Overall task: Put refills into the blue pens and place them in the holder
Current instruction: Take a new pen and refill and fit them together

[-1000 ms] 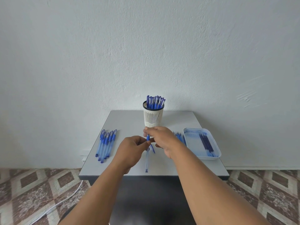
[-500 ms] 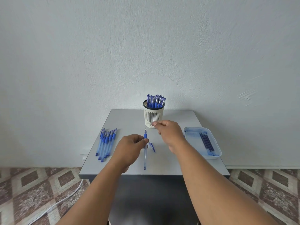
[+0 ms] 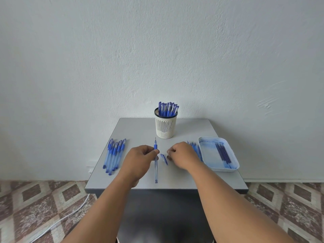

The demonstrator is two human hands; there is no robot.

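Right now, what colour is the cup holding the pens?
The pen holder is cream-white with a dark rim, seen in the head view.

I am looking at a grey table standing against a pale textured wall, a patterned tiled floor spreading below, and what is probably a white cable trailing across it.

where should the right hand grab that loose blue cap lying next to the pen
Pinch the cap across its narrow width at mid-length, coming from above. It lies flat and slanted on the table, right of the pen the left hand holds, beside the right hand.
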